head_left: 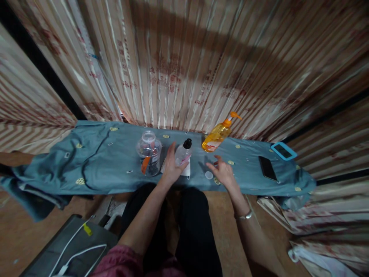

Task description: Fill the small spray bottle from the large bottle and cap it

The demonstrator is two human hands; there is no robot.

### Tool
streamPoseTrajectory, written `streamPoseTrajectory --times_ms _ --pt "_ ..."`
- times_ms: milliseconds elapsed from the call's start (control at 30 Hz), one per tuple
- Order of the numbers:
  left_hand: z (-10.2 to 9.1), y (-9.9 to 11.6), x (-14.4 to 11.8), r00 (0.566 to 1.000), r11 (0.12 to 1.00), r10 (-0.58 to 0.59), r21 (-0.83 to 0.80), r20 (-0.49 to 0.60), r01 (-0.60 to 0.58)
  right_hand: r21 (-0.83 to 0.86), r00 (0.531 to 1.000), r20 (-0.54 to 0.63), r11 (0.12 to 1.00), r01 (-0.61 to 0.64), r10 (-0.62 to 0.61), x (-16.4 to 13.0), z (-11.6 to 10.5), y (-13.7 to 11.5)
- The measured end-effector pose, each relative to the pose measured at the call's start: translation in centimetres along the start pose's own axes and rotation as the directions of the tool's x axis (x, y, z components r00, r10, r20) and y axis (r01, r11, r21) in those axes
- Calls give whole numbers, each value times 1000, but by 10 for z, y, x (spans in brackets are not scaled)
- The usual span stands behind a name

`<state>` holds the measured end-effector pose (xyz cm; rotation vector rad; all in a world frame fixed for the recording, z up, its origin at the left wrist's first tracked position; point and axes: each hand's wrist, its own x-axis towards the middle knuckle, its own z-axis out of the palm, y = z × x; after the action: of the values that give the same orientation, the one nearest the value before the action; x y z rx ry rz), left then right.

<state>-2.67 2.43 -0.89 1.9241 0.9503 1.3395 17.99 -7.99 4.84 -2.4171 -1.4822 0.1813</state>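
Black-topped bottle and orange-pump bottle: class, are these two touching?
Apart: the head view shows a strip of blue-green cloth between the black-topped bottle and the orange-pump bottle.

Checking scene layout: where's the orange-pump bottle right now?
Head view, right of centre: the orange-pump bottle is near the cloth's far edge, beyond the right hand and right of the black-pump bottle.

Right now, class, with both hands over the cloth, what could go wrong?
The left hand, at the black-pump bottle, might tip it. The clear jar stands close on that hand's left, so a sideways swing could knock it. The right hand, open near the small pale disc, could brush it away.
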Motion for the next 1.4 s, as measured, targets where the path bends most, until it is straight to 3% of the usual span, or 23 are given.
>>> streamPoseTrajectory --times_ms 167,300,433,533,600,667,767,867,1033,1200,1400 --pt "-28 20 -36 973 960 228 175 -39 -218 -18 999 23 999 -26 27 -25 60 32" --pt "-57 31 -53 958 935 242 301 -151 -189 30 999 -6 999 -39 39 -28 73 39" --pt "-84 28 -38 924 934 198 349 -326 -76 123 1000 -3 992 -22 23 -37 69 41" --pt "-93 19 -20 909 954 122 301 -398 4 208 1000 -3 978 7 -7 -54 54 25" --pt "-91 12 -9 907 973 12 214 -421 87 325 998 -10 944 61 -61 -65 37 3" --pt "-85 5 0 900 979 -131 89 -415 184 444 986 -34 881 162 -164 -73 15 -27" --pt "-75 -3 7 884 963 -261 -38 -388 268 443 925 -96 816 371 -368 -67 -15 -79" --pt "-73 -6 4 897 974 -215 -21 -387 225 327 838 -90 778 536 -539 -41 -35 -126" --pt "-75 -8 -12 912 986 -134 40 -387 162 86 737 67 740 667 -673 7 -53 -177" --pt "-70 -10 -17 936 994 -59 63 -348 86 8 622 158 631 776 -767 19 -78 -191" --pt "-66 -9 -19 952 997 -28 64 -304 50 -130 582 302 572 810 -755 18 -96 -205"
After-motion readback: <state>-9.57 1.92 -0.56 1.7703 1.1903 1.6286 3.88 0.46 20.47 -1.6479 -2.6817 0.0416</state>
